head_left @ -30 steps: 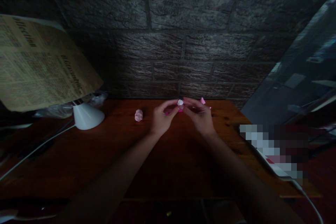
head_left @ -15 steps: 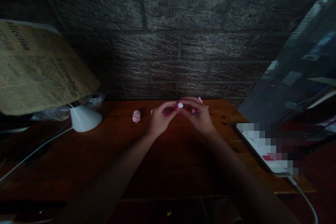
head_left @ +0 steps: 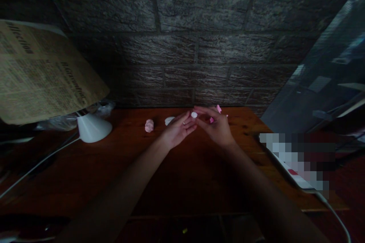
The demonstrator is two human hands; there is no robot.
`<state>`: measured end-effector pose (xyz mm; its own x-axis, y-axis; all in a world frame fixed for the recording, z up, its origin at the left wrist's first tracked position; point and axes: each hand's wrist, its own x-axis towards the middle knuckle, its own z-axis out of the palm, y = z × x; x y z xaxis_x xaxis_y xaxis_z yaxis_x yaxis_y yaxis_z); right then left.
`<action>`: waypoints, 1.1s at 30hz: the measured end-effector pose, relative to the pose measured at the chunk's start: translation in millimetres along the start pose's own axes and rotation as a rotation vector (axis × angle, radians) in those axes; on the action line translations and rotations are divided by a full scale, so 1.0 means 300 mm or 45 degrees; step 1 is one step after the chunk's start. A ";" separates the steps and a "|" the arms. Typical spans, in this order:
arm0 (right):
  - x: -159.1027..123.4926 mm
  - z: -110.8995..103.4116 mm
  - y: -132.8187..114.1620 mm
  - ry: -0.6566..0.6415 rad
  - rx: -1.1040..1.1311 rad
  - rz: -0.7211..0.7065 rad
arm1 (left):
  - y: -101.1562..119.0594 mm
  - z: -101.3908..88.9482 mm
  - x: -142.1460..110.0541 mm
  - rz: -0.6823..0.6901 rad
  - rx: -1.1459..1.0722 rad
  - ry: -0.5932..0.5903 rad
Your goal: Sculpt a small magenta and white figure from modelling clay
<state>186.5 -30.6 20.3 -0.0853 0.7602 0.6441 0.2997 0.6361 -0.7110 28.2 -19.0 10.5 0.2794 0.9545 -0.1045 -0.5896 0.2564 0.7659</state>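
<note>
A small white lump [head_left: 194, 114], which looks like soft clay, is held at the fingertips of my right hand [head_left: 218, 126], between thumb and fingers. Beside it is my left hand [head_left: 179, 130], palm turned up and fingers stretched out towards the lump; whether they touch it is hard to make out. Just behind the left hand lies a larger white piece [head_left: 169, 120], partly covered by it. Pink pieces [head_left: 218, 109] lie beyond my right hand, and another bright pink bit [head_left: 211, 120] shows between its fingers. Farther left on the wood sits a pale pink lump [head_left: 149, 125].
A lamp with a newsprint shade [head_left: 48, 72] and white base [head_left: 94, 127] stands at the left, its cable running forward. A white device [head_left: 299, 178], partly pixelated, lies at the right edge of the wooden table [head_left: 199, 182]. A dark brick wall [head_left: 199, 45] rises behind.
My left hand has let go of the white lump and turned palm up with its fingers straightened. The larger white piece behind it has come into view. My right hand keeps its pinch.
</note>
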 end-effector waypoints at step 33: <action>-0.009 0.026 0.020 0.033 0.080 -0.012 | 0.016 0.010 -0.012 -0.138 0.009 0.050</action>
<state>181.2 -27.8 12.0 -0.0630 0.7512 0.6571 0.2386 0.6506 -0.7209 26.7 -21.7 16.5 0.3114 0.9264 -0.2116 -0.5523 0.3576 0.7530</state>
